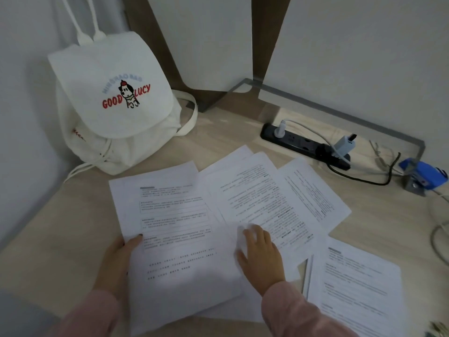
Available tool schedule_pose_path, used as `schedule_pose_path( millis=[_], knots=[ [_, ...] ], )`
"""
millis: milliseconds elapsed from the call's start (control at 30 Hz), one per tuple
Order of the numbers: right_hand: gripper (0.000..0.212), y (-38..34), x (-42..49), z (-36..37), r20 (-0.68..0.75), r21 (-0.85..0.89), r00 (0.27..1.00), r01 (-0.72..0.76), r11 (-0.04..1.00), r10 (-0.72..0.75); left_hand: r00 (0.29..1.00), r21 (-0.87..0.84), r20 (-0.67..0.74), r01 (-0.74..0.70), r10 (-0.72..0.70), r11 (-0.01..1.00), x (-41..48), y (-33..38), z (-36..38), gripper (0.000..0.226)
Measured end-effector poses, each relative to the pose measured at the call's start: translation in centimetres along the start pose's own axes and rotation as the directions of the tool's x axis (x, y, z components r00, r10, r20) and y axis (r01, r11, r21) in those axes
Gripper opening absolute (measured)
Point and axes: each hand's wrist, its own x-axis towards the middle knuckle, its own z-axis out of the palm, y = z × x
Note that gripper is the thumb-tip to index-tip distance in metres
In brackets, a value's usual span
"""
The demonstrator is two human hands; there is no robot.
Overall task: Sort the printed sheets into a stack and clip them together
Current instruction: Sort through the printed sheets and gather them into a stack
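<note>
Several printed sheets lie spread over the wooden desk. My left hand [119, 259] grips the left edge of the nearest sheet [179, 239], thumb on top. My right hand [261, 254] rests on the overlapping sheets in the middle [262, 195], its fingers blurred and partly tucked at a sheet's edge. Another sheet [315, 190] fans out to the right. A separate small pile of sheets [352, 288] lies at the lower right. A blue stapler-like tool [422, 176] sits at the far right. No clip is in either hand.
A white canvas backpack [111, 103] leans against the wall at the back left. A black power strip [303, 144] with plugs and cables runs along the back right. A metal frame [340, 113] borders the desk's back. More cables [439, 229] curl at the right edge.
</note>
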Motion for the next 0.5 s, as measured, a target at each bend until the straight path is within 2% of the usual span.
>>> schedule_pose_path(
  millis=[200, 333, 400, 467, 500],
  knots=[
    [0.066, -0.8, 0.8, -0.4, 0.018, -0.093, 1.000, 0.022, 0.995, -0.021, 1.000, 0.027, 0.004, 0.007, -0.007, 1.000, 0.7, -0.1, -0.3, 0.021],
    [0.069, -1.0, 1.4, -0.4, 0.019, -0.097, 1.000, -0.012, 0.995, 0.014, 1.000, 0.063, 0.004, 0.005, -0.006, 0.998, 1.2, -0.4, -0.7, 0.024],
    [0.057, -0.9, 1.8, -1.2, 0.044, -0.047, 0.997, -0.058, 0.997, 0.060, 1.000, 0.075, 0.002, 0.007, -0.007, 0.997, 1.4, -0.5, -0.6, 0.025],
    [0.030, -0.5, 2.3, -2.6, 0.062, 0.041, 0.988, -0.145, 0.989, 0.142, 1.000, 0.069, -0.002, 0.001, -0.001, 0.998, 1.6, -0.5, -0.6, 0.024],
    [0.028, -0.2, 2.5, -3.2, 0.064, 0.098, 0.980, -0.193, 0.976, 0.187, 1.000, 0.065, -0.002, -0.002, 0.002, 0.998, 1.7, -0.5, -0.5, 0.024]
  ],
)
